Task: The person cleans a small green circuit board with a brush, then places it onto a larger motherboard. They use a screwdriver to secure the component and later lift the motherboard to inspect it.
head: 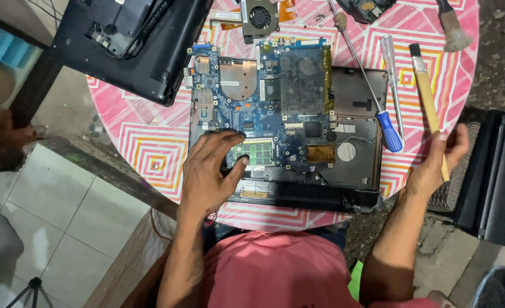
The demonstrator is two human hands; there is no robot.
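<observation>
Left hand (209,168) lies flat at frame centre, fingers spread on the blue motherboard (264,102), thumb at the green memory module (253,153), steadying it. Right hand (438,162), grip closed around a wooden-handled brush (427,97), held clear at right above the tabletop (150,142).

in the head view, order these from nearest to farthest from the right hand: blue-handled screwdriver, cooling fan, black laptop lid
1. Blue-handled screwdriver, just left of the right hand.
2. Cooling fan, at the table's top edge, middle.
3. Black laptop lid, far top left corner.
</observation>
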